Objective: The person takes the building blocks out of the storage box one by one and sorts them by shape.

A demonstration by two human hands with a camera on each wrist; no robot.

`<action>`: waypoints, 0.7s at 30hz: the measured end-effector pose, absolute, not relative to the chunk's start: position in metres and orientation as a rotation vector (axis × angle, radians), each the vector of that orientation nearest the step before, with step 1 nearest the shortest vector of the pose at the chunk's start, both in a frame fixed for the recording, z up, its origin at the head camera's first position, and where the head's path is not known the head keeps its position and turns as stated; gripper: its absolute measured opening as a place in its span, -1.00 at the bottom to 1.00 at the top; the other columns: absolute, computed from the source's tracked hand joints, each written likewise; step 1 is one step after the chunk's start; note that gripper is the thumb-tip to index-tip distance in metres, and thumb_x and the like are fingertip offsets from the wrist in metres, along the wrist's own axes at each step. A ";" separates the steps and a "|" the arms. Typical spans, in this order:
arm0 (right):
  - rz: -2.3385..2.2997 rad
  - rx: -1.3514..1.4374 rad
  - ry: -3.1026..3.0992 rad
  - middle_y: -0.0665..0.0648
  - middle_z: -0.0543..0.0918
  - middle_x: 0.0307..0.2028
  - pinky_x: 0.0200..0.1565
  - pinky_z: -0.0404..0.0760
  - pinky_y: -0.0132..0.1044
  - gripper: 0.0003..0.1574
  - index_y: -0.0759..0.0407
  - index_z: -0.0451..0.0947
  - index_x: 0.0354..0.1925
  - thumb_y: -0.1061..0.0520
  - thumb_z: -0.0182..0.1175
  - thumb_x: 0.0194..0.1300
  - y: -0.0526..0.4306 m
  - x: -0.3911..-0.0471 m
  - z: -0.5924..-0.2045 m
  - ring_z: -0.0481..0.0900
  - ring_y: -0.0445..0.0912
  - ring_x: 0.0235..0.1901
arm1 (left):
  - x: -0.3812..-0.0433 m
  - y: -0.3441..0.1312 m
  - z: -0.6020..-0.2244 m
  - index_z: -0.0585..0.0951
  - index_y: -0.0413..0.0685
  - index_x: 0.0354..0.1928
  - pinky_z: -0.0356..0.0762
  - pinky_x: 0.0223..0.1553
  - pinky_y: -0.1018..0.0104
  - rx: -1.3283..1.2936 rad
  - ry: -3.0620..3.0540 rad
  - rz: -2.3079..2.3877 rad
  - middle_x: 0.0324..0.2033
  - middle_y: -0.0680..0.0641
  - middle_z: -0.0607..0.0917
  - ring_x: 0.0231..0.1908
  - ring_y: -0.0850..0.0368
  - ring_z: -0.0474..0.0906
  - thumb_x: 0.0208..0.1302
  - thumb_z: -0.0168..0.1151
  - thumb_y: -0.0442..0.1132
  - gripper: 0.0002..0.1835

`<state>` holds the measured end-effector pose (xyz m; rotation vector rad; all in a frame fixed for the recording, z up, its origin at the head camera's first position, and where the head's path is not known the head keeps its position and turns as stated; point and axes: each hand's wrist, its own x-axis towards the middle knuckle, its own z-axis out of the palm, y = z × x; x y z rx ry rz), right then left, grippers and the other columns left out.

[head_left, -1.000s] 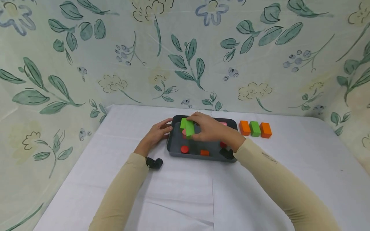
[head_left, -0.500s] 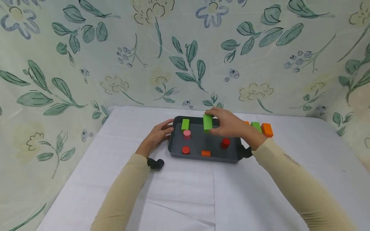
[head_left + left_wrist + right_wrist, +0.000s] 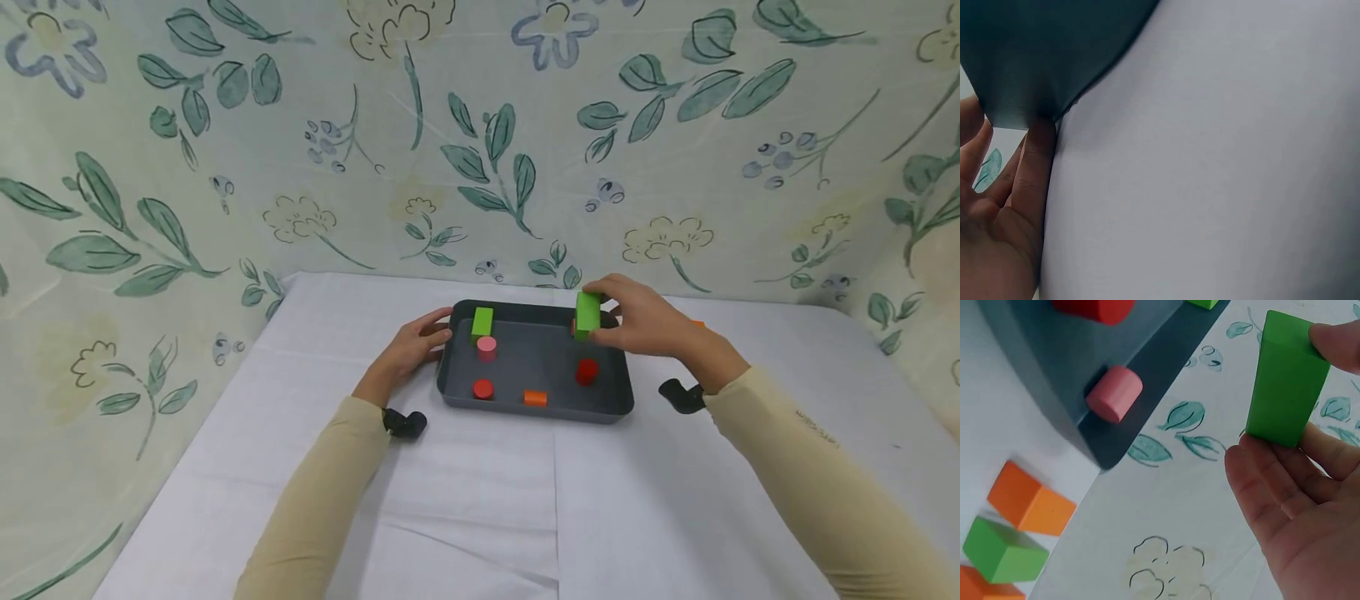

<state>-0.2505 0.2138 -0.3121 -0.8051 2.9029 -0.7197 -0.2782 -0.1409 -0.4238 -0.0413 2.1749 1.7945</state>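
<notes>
My right hand (image 3: 648, 321) pinches a green rectangular block (image 3: 587, 315) between thumb and fingers, raised over the far right part of a dark grey tray (image 3: 536, 354). In the right wrist view that green block (image 3: 1288, 378) stands apart from the tray. My left hand (image 3: 408, 350) touches the tray's left end; its fingers (image 3: 1035, 169) lie fairly straight against the tray wall. Inside the tray are another green block (image 3: 482, 323), a pink cylinder (image 3: 487, 348), two red cylinders (image 3: 587, 372) and an orange block (image 3: 535, 398). Another pink cylinder (image 3: 1115, 394) sits in a tray corner.
Right of the tray, an orange block (image 3: 1029, 497), a green block (image 3: 1005, 550) and another orange block (image 3: 985, 586) stand in a row, mostly hidden by my right hand in the head view. A white cloth (image 3: 480, 500) covers the table; a leaf-patterned curtain (image 3: 420, 167) hangs behind.
My right hand has carried the green block rightward, from above the tray's left side to its far right. My left hand has stayed at the tray's left end.
</notes>
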 end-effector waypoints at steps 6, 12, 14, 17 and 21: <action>-0.717 -0.722 2.941 0.23 0.46 0.22 0.15 0.63 0.13 -0.25 0.30 0.34 0.32 0.17 0.30 0.19 0.233 -0.250 -0.310 0.49 0.18 0.17 | -0.278 -0.142 -0.423 0.30 0.30 0.47 0.37 0.44 -0.01 -0.040 2.167 1.809 0.48 -0.12 0.30 0.46 -0.08 0.29 0.46 0.11 -0.22 -0.41; -0.702 -0.626 2.951 0.32 0.41 0.23 0.18 0.60 0.20 -0.20 0.35 0.28 0.34 0.17 0.29 0.19 0.256 -0.252 -0.312 0.51 0.29 0.15 | -0.277 -0.142 -0.424 0.32 0.30 0.46 0.38 0.44 -0.01 -0.040 2.161 1.818 0.47 -0.13 0.31 0.45 -0.08 0.30 0.46 0.12 -0.21 -0.42; -0.699 -0.589 2.965 0.34 0.40 0.23 0.19 0.59 0.22 -0.19 0.38 0.27 0.35 0.18 0.29 0.19 0.265 -0.254 -0.313 0.50 0.31 0.15 | -0.277 -0.142 -0.424 0.31 0.29 0.47 0.38 0.43 0.00 -0.030 2.164 1.812 0.47 -0.14 0.31 0.45 -0.09 0.30 0.46 0.12 -0.21 -0.42; -0.708 -0.527 2.972 0.36 0.40 0.22 0.20 0.56 0.25 -0.17 0.39 0.24 0.36 0.18 0.30 0.20 0.278 -0.255 -0.315 0.46 0.31 0.17 | -0.276 -0.142 -0.424 0.30 0.28 0.47 0.39 0.43 0.00 -0.017 2.169 1.805 0.47 -0.15 0.32 0.44 -0.09 0.31 0.46 0.12 -0.21 -0.42; -0.717 -0.464 2.968 0.41 0.37 0.24 0.22 0.51 0.31 -0.12 0.43 0.20 0.38 0.15 0.32 0.21 0.292 -0.255 -0.316 0.40 0.34 0.20 | -0.277 -0.142 -0.424 0.31 0.30 0.46 0.39 0.42 0.01 -0.023 2.175 1.798 0.46 -0.14 0.33 0.44 -0.08 0.32 0.46 0.12 -0.20 -0.42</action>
